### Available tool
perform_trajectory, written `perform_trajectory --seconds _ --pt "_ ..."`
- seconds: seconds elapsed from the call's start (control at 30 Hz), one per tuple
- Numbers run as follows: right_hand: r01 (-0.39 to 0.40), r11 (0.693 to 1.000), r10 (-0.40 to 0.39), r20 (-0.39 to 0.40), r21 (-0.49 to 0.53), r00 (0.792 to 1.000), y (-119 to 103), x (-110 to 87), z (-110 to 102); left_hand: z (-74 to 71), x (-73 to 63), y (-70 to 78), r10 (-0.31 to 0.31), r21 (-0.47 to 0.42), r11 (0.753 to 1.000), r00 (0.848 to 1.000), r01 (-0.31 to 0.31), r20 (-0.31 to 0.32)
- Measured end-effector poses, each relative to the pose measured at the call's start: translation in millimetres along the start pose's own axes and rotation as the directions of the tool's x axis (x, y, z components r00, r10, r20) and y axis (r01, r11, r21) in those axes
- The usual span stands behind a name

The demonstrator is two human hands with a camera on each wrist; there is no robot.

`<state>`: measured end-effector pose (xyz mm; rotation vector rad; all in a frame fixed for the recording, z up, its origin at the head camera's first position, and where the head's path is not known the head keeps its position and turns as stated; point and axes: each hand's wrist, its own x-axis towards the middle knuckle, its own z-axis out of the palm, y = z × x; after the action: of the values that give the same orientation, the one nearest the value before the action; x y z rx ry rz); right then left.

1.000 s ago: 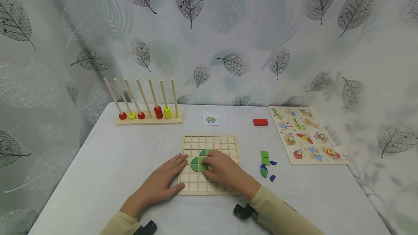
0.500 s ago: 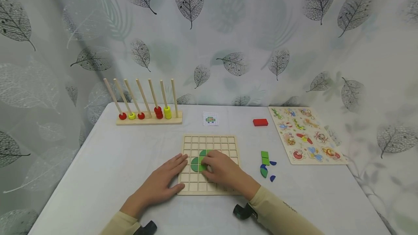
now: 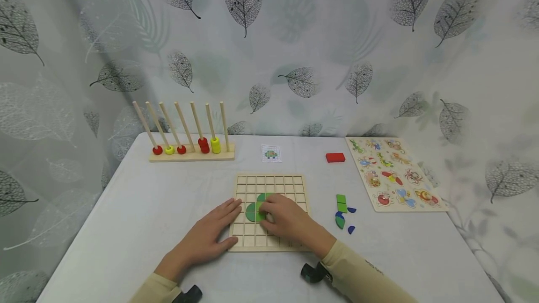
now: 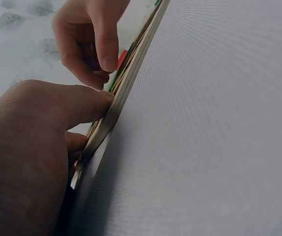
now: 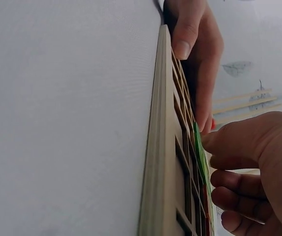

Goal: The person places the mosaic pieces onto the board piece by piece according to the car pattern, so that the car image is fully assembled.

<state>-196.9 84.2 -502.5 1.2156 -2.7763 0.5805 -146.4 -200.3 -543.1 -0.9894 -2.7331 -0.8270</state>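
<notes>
A light wooden grid board (image 3: 246, 243) lies on the white table. Green tiles (image 3: 251, 211), some square and some with a rounded edge, fill cells near its middle. My left hand (image 3: 210, 234) rests along the board's left edge, fingers extended and thumb at the near corner. My right hand (image 3: 288, 219) is over the board with curled fingers, thumb and forefinger pinching at a light green square tile (image 3: 260, 213). In the right wrist view the thumb tip meets a green tile (image 5: 200, 150), and a red strip shows in the grid nearer the camera. The right hand hides the cells beneath it.
Right of the board lie loose green squares (image 3: 341, 204), a green rounded piece (image 3: 340, 222) and blue pieces (image 3: 351, 230). Behind stand a peg abacus (image 3: 193, 155), a small pattern card (image 3: 271, 153) and a red block (image 3: 335, 157). An animal puzzle board (image 3: 396, 176) is far right.
</notes>
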Motion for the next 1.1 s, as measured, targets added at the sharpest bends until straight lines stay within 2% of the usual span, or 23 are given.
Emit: perform_trajectory --seconds 0.4,0.57,0.9,1.1 --pt "-0.005 0.999 0.004 0.024 0.039 1.0 1 0.1 -5 1.4 -0.2 -1.0 0.01 -0.003 1.0 1.0 -0.01 -0.008" --pt "-0.014 0.997 0.013 0.011 0.071 1.0 3 -2.5 -13 0.9 -0.1 -0.9 0.005 -0.004 1.0 1.0 -0.005 -0.006" --pt "-0.118 0.989 0.118 0.002 0.094 0.993 16 -14.5 -24 -1.0 0.5 0.7 0.007 0.002 1.0 1.0 -0.007 -0.011" --pt "-0.125 0.983 0.131 -0.036 0.138 0.991 20 -21.9 -30 -0.9 0.7 1.2 0.009 0.003 1.0 1.0 -0.009 -0.005"
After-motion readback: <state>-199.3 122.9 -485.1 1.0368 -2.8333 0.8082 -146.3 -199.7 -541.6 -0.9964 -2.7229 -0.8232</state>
